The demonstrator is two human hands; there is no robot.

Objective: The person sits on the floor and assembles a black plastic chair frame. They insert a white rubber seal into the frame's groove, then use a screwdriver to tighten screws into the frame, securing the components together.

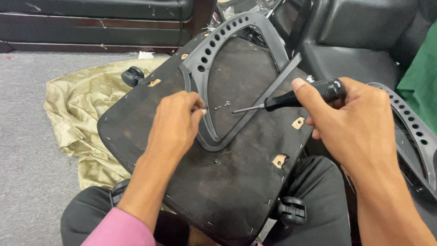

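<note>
An upturned chair seat [227, 182], covered in black fabric with staples along its edge, rests on my lap. A grey plastic armrest frame [255, 27] with a row of holes lies on top of it. My left hand [175, 123] pinches something small against the frame's left bar; what it is I cannot tell. My right hand [355, 120] grips a black-handled screwdriver [291, 98], its metal tip pointing left over the fabric inside the frame. A few tiny screws [222, 106] lie just beyond the tip.
A crumpled gold cloth [77, 105] lies on the grey carpet at left. A second grey armrest frame [412, 132] sits at right. Black caster wheels [291, 210] show beneath the seat. Dark upholstered furniture [346, 45] stands behind.
</note>
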